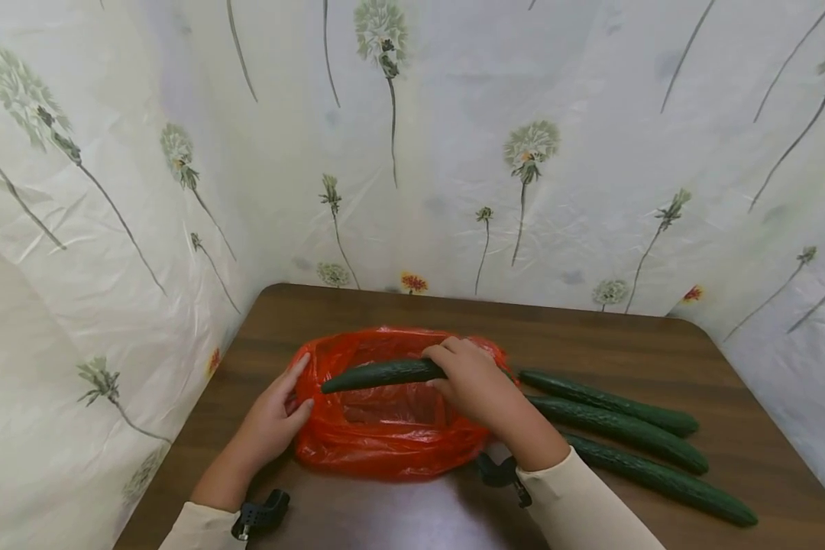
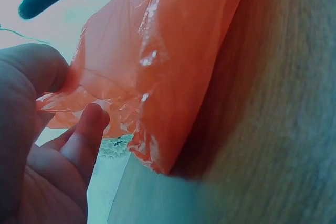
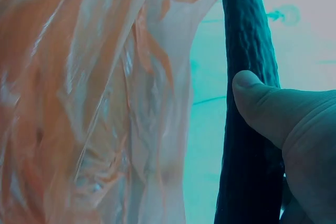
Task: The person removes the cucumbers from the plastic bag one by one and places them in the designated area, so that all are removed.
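A red plastic bag (image 1: 399,462) lies on the table with its mouth spread wide. My left hand (image 1: 275,420) holds the left rim of the bag, the film between thumb and fingers, as the left wrist view shows at the bag's edge (image 2: 79,82). My right hand (image 1: 469,382) grips a long dark green cucumber (image 1: 378,374) lengthwise over the opening, its tapered tip pointing at the left hand. In the right wrist view the thumb (image 3: 257,98) presses along the cucumber (image 3: 247,30), beside the bag's wall (image 3: 94,77).
Three more cucumbers lie side by side right of the bag: a back one (image 1: 612,401), a middle one (image 1: 632,435) and a front one (image 1: 667,481). Their left ends are partly hidden by the right arm. The brown wooden table (image 1: 357,305) meets a flower-printed curtain (image 1: 447,229) behind.
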The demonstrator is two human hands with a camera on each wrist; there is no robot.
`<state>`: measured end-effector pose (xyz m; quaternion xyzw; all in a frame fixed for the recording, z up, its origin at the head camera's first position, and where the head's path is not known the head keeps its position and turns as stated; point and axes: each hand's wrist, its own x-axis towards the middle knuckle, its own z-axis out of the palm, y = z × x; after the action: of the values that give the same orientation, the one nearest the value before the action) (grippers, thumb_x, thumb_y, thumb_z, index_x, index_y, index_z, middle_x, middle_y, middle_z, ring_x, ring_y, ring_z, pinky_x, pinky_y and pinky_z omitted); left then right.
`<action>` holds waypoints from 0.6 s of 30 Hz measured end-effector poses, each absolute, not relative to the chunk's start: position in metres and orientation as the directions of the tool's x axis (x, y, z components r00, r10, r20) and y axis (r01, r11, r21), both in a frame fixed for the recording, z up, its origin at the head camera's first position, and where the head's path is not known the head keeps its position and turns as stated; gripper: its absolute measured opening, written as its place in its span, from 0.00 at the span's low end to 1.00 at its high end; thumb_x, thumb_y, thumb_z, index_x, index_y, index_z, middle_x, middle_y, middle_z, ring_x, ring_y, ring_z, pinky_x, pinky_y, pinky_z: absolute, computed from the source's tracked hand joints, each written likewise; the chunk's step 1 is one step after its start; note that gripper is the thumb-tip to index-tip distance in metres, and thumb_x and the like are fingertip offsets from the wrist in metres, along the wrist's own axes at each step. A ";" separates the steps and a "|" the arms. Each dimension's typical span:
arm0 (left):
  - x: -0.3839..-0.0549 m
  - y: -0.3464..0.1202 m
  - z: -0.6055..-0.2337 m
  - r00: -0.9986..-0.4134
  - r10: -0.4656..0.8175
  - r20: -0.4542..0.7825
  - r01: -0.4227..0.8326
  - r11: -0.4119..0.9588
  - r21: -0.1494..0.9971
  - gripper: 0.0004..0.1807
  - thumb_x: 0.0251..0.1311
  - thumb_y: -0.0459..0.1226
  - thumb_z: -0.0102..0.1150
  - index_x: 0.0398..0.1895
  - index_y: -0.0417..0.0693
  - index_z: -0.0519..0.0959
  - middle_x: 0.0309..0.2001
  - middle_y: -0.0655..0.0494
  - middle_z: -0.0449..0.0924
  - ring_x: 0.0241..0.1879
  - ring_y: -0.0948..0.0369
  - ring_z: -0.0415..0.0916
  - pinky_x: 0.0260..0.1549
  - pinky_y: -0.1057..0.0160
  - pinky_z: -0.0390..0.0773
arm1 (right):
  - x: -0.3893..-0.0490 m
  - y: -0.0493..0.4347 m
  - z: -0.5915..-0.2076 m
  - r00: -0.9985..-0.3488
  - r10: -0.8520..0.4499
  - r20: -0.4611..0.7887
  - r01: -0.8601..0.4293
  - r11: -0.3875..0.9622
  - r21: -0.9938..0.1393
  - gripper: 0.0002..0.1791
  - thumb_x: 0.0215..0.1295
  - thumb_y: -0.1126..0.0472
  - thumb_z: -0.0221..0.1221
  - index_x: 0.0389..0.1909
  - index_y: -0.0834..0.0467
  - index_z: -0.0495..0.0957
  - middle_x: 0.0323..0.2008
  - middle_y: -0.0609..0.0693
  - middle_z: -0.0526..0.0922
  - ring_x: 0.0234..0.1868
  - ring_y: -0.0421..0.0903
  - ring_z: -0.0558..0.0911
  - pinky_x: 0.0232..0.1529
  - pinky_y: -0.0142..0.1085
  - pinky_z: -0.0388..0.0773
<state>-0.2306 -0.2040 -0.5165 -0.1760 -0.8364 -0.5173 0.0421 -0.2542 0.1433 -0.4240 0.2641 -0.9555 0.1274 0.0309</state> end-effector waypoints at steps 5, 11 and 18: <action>-0.229 -0.204 -0.520 -0.933 0.250 0.258 0.344 0.412 0.844 0.41 0.71 0.28 0.60 0.84 0.50 0.56 0.81 0.37 0.55 0.73 0.43 0.65 0.61 0.48 0.78 | -0.245 0.158 -0.427 -0.876 -0.468 0.113 -0.481 0.842 -0.242 0.27 0.67 0.52 0.71 0.65 0.52 0.79 0.56 0.49 0.82 0.58 0.50 0.79 0.60 0.51 0.80; -0.229 -0.204 -0.515 -0.933 0.245 0.263 0.350 0.449 0.822 0.41 0.71 0.30 0.61 0.84 0.49 0.57 0.81 0.36 0.56 0.73 0.42 0.65 0.62 0.44 0.78 | -0.238 0.177 -0.425 -0.906 -0.412 0.100 -0.423 0.866 -0.266 0.28 0.66 0.52 0.72 0.65 0.51 0.79 0.59 0.50 0.81 0.61 0.53 0.78 0.59 0.58 0.76; -0.229 -0.203 -0.514 -0.939 0.240 0.247 0.334 0.458 0.824 0.41 0.71 0.29 0.61 0.84 0.49 0.57 0.81 0.36 0.55 0.74 0.41 0.64 0.63 0.43 0.76 | -0.228 0.205 -0.428 -0.927 -0.366 0.088 -0.376 0.886 -0.270 0.26 0.66 0.53 0.72 0.63 0.52 0.80 0.56 0.51 0.82 0.59 0.55 0.78 0.57 0.60 0.76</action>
<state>-0.2287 -0.2028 -0.5136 -0.1686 -0.8524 -0.4927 0.0477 -0.2278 0.2052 -0.4282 0.1909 -0.9710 0.1426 0.0172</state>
